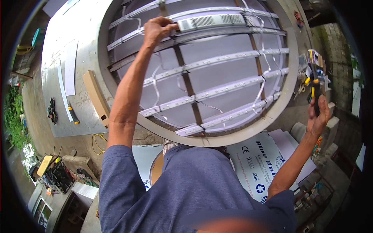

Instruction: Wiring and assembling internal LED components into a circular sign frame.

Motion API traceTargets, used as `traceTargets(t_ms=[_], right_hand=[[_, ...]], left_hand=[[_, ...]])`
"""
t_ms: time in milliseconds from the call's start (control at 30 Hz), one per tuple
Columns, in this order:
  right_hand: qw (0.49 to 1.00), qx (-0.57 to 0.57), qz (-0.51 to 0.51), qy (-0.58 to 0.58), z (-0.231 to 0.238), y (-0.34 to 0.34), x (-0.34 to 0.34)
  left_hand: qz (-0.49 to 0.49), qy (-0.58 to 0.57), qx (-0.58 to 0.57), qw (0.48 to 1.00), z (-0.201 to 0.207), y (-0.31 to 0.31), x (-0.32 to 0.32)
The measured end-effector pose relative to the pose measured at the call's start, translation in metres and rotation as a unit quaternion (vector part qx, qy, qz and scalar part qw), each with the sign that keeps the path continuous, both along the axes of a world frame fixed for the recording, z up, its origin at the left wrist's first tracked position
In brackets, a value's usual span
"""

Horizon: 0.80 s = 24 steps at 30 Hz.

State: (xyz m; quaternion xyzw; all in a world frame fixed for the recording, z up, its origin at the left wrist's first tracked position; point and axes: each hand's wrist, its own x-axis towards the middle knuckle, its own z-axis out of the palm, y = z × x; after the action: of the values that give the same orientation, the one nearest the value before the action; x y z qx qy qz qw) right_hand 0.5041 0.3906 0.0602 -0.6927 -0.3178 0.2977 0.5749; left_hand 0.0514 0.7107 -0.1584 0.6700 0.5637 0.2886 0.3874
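Pinching metal box (211, 22) in round frame (217, 140) with light strips (221, 91): left grip (156, 31); right grip (319, 118) clamped on tool (317, 94).

The T-shirt (194, 178) worn is heathered dark blue, with short, hemmed sleeves (120, 167).

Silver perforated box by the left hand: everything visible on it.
The box is long, narrow and silver-grey, metal-looking, its upper face pierced with small openings in patches. It lies lengthwise across the upper part of the round frame, between two pale strips. The left hand reaches its left end; whether the grip is closed on it can't be told.
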Motion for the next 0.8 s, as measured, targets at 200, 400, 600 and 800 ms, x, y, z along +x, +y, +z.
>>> traceTargets(t_ms=[200, 400, 600, 800], right_hand=[[0.970, 0.163, -0.029, 0.180, -0.039, -0.037, 0.081], [0.989, 0.031, -0.129, 0.057, -0.136, -0.111, 0.133], [0.979, -0.146, -0.144, -0.007, -0.271, -0.170, 0.160], [0.902, -0.204, -0.003, -0.381, -0.319, -0.133, 0.183]], left_hand=[[0.051, 0.193, 0.247, 0.948, 0.003, -0.015, -0.017], [0.101, 0.026, 0.104, 0.989, 0.112, -0.170, 0.065], [-0.120, -0.405, 0.131, 0.897, 0.194, -0.306, 0.142], [-0.251, -0.526, 0.257, 0.771, 0.294, -0.372, 0.198]])
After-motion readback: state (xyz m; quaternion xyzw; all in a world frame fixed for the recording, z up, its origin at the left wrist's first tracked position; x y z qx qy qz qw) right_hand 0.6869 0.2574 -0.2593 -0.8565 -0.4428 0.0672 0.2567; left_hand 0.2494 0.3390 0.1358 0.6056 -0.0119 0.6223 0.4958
